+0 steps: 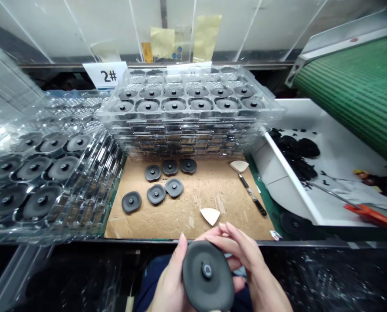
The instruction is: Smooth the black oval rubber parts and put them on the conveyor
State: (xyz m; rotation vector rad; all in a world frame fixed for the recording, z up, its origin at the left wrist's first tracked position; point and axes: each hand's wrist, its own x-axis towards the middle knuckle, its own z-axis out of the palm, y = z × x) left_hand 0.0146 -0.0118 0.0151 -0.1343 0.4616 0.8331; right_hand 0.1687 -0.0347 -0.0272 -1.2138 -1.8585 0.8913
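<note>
A black rounded disc with a short central stub [209, 277] is held close to me, its stub side facing up. My left hand [172, 281] closes around its left edge, the thumb pointing up along the rim. My right hand [252, 264] has its fingers curled against the disc's upper right edge; some fingertips are hidden behind it. Just beyond my fingers a white wedge-shaped pad [210, 216] lies on the cardboard sheet [180, 225]. Several similar black discs [156, 194] lie on the left half of the cardboard, apart from one another.
Stacked clear plastic trays [187, 117] of discs stand at the back, more trays [60, 173] at the left. A pen-like black tool [252, 195] and a second white wedge [239, 166] lie right. Beyond are a white bin [287, 195], red-handled tool [372, 215] and green belt [356, 82].
</note>
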